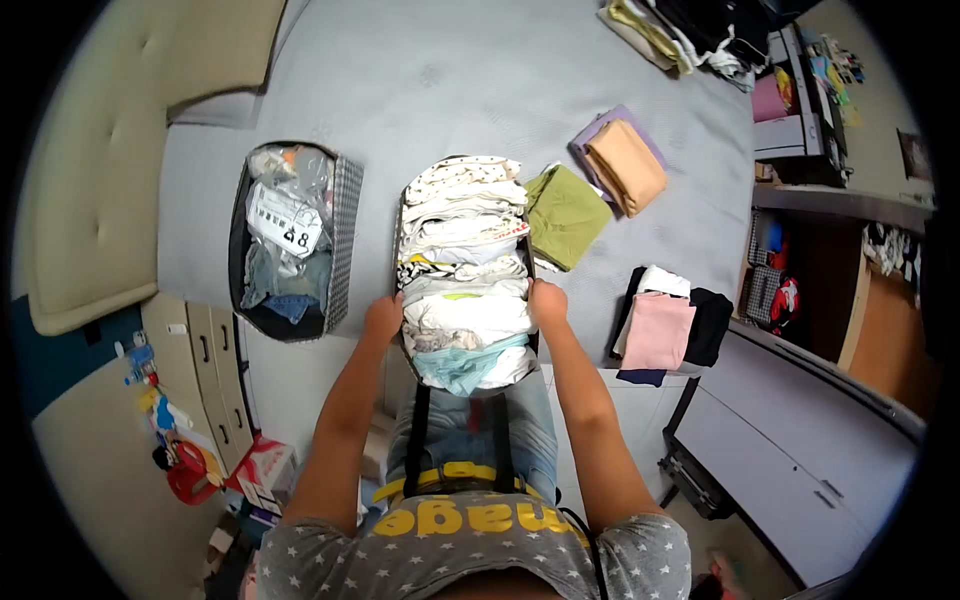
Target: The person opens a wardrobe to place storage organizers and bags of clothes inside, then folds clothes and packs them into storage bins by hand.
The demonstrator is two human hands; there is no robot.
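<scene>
A long fabric storage box (398,235) filled with a row of folded clothes (465,310) lies in front of me, its near end over my lap. The clothes are mostly white, with a pale blue-green piece (460,368) at the near end. My left hand (383,318) is closed on the box's left side, and my right hand (547,303) on its right side. The fingers of both hands are partly hidden by the box wall. Just beyond my right hand, a folded green garment (567,217) lies against the box.
On the left stands a checkered storage box (345,215) holding jeans and plastic-wrapped items. The grey bed (430,110) also bears an orange folded garment (627,168), a pink one (658,330) on dark clothes, and a pile (690,40) at the far right. Drawers (205,370) stand left.
</scene>
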